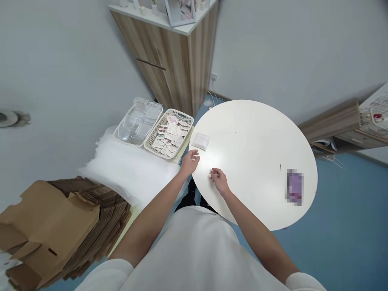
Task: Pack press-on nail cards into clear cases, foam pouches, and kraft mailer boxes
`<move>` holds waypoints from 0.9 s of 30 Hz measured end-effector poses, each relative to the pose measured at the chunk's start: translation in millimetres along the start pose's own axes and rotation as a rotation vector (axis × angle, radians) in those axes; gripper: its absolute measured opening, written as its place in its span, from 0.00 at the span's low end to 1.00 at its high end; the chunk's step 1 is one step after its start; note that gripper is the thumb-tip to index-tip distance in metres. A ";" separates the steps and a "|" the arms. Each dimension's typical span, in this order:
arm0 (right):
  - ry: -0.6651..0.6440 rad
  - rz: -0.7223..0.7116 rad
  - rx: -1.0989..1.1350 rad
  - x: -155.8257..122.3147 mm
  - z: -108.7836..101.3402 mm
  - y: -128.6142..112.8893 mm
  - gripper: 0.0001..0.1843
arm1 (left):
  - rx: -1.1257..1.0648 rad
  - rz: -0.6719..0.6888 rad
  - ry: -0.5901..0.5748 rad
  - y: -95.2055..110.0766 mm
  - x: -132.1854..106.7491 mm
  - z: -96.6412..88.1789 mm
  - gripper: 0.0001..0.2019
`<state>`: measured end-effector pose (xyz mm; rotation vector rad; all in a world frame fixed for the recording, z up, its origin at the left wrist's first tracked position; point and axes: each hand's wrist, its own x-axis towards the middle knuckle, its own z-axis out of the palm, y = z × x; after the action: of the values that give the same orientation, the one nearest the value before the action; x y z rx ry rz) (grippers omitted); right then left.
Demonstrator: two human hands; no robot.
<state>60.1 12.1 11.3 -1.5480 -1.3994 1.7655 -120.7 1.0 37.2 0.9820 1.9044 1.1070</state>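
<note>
A small flat white packet (201,141), wrapped in pale material, lies near the left edge of the round white table (254,137). Just below that packet, my left hand (190,161) is at the table's edge, its fingers loosely bent and apart with nothing visible in them. My right hand (220,181) hovers over or rests on the tabletop a little to the right; I cannot tell if it touches. Its fingers curl slightly, spread from each other, and hold nothing I can see.
Left of the table stand a basket of printed cards (169,135) and a tray of clear plastic boxes (139,121). White foam sheets (130,169) and stacked flat cardboard boxes (66,230) lie nearer. A blurred purple item (295,187) sits at the table's right. Behind is a wooden cabinet (172,56).
</note>
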 end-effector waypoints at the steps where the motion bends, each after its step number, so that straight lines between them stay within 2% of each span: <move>1: -0.039 -0.026 -0.011 -3.8 0.7 0.2 0.20 | 0.012 0.018 -0.037 2.0 -11.7 -1.8 0.17; 5: -0.162 -0.111 -0.080 -15.5 9.4 3.5 0.21 | 0.200 0.105 -0.169 8.5 -66.1 -20.6 0.19; 7: -0.232 -0.151 -0.123 -17.8 18.8 5.2 0.22 | 0.341 0.145 -0.229 11.6 -92.0 -37.0 0.19; 9: -0.314 -0.201 -0.168 -19.0 33.4 3.9 0.22 | 0.464 0.167 -0.233 13.7 -113.4 -56.7 0.19; 12: -0.420 -0.307 -0.262 -24.5 63.6 -6.0 0.25 | 0.576 0.172 -0.115 13.0 -138.3 -89.1 0.18; 17: -0.576 -0.554 -0.482 -50.6 125.9 -29.6 0.27 | 0.615 0.096 0.223 -4.2 -180.2 -143.4 0.19; 19: -0.610 -0.669 -0.566 -62.8 155.7 -35.6 0.27 | 0.629 0.016 0.354 -17.8 -202.3 -167.6 0.18; 23: -0.569 -0.871 -0.664 -85.3 224.4 -43.7 0.30 | 0.700 -0.198 0.549 -54.4 -252.0 -220.6 0.16; 25: -0.598 -0.950 -0.721 -96.7 259.9 -49.3 0.31 | 0.722 -0.307 0.585 -74.7 -273.3 -245.0 0.19; 27: -0.638 -1.023 -0.806 -108.3 292.9 -55.8 0.32 | 0.718 -0.384 0.572 -93.9 -289.0 -264.8 0.22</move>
<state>-188.8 -172.6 78.7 -0.2091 -2.7448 1.0538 -238.7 -377.4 110.1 0.6170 2.9191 0.4881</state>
